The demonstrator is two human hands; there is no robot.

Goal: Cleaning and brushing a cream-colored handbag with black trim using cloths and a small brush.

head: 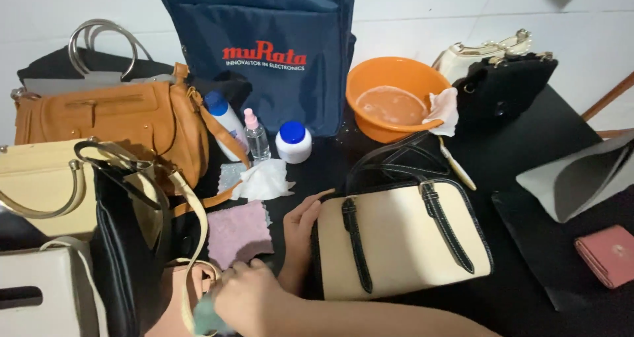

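A cream handbag (396, 235) with black straps and trim lies flat on the black table (528, 145). My left hand (300, 235) grips its left edge, thumb on top of the bag. My right arm crosses in front from the lower right. My right hand (247, 297) sits low at the left, fingers curled around a pale green cloth (203, 320) that is blurred. A pink cloth (239, 233) lies just above that hand, and a crumpled white wipe (265, 180) lies further back.
An orange basin (389, 79) of cloudy water stands behind, a white rag (444, 109) over its rim. Two bottles (228, 122) and a blue-capped jar (293, 141) stand before a navy tote (264, 46). Several handbags crowd the left; black bag (505, 86), grey pouch (581, 175), pink wallet (611, 254) at right.
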